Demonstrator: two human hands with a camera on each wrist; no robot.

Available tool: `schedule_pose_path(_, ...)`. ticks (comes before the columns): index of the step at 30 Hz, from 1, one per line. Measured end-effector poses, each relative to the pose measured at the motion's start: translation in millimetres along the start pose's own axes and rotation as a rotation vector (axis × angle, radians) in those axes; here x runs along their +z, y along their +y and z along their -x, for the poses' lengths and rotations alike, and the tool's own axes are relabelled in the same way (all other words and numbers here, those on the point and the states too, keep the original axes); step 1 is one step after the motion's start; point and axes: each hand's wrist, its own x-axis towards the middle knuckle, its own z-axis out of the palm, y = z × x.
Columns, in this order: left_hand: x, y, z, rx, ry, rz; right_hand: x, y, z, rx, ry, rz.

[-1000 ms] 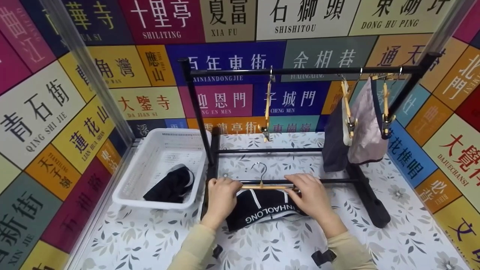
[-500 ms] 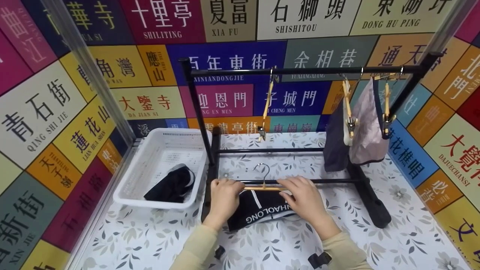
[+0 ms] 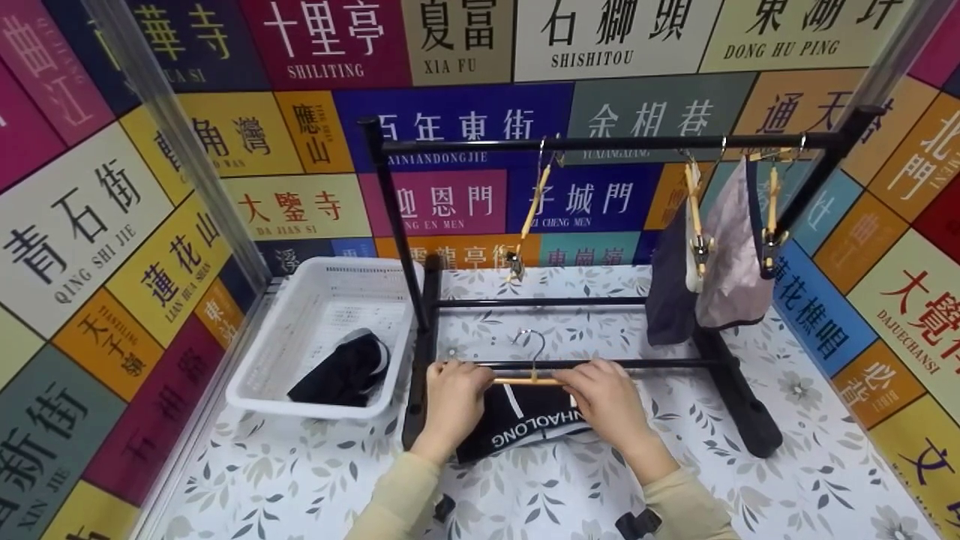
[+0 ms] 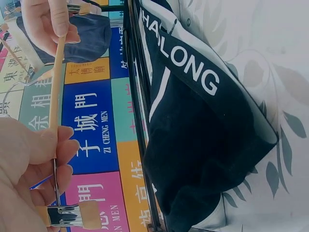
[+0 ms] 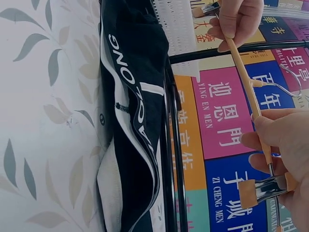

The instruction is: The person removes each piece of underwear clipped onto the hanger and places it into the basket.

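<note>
My left hand [image 3: 459,405] and right hand [image 3: 606,405] hold a wooden clip hanger [image 3: 525,381] level between them, one on either side of its metal hook [image 3: 532,343]. Thumb and fingers pinch the bar in both wrist views. A metal clip with wooden pads [image 4: 67,216] sits by the left hand, and another clip [image 5: 265,188] by the right. Black underpants [image 4: 203,145] with a white-lettered waistband lie on the patterned tabletop below the hanger, apart from the clips. In the head view, the hands and hanger partly cover them.
A black garment rack [image 3: 615,142] stands behind the hands. From its rail hang a bare clip hanger [image 3: 532,214], dark underpants [image 3: 667,289] and pale pink underpants [image 3: 731,262]. At left, a white basket [image 3: 247,379] holds a black garment [image 3: 341,371].
My hands have come slightly closer together along the bar, and the hanger has shifted a little to the right. The bare hanger on the rail has swung its lower end left.
</note>
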Motion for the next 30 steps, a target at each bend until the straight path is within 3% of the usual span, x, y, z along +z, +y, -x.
schedule_pose_path(14,-1.6,8.5,-3.1,-0.027,-0.080,0.034,-2,3,5.8,0.040,0.031,0.017)
schedule_pose_path(24,-6.8,15.5,-7.7,-0.001,-0.111,0.103,-6,7,17.3,0.106,0.043,0.016)
schedule_pose_path(30,-9.0,20.9,-7.9,0.048,-0.100,0.119,-8,12,27.3,0.170,0.029,0.037)
